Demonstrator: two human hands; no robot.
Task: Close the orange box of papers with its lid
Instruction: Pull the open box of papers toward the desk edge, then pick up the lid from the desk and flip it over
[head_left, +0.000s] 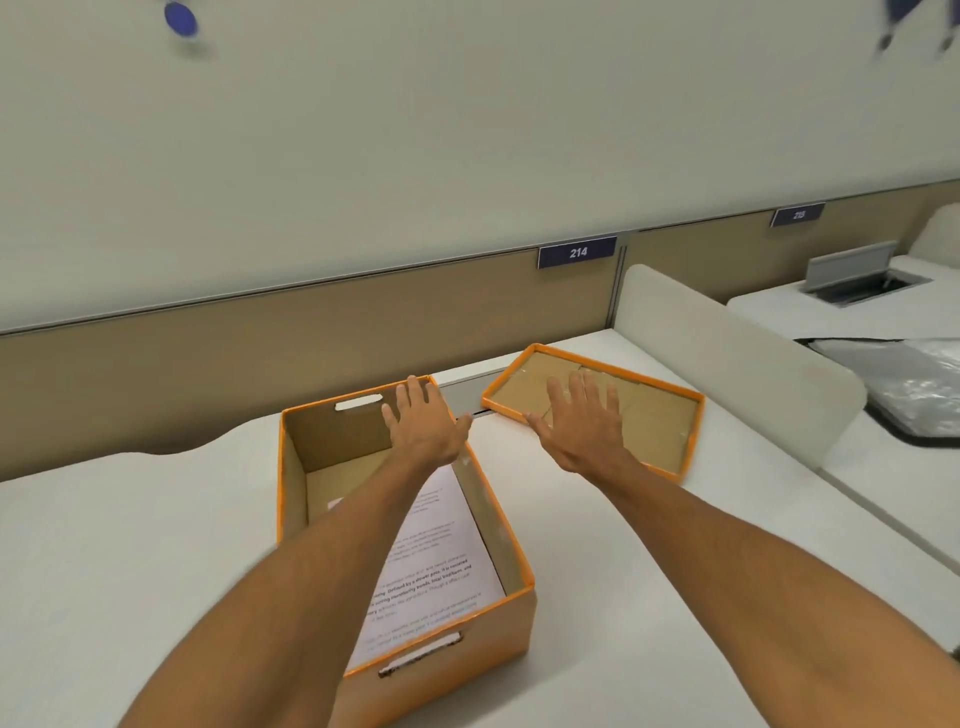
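Observation:
An open orange box (511, 616) stands on the white desk in front of me, with printed papers (439, 566) lying flat inside. Its orange-rimmed lid (654, 415) lies upside down on the desk, behind and to the right of the box, brown inside facing up. My left hand (423, 418) reaches over the box's far right corner, fingers spread, holding nothing. My right hand (582, 421) hovers over the lid's near left part, fingers spread; I cannot tell whether it touches the lid.
A low white divider (737, 353) stands right of the lid. Beyond it lies a neighbouring desk with a plastic-wrapped dark item (904, 384) and an open cable hatch (857, 275). A tan partition (260, 338) with label 214 (577, 252) runs along the back.

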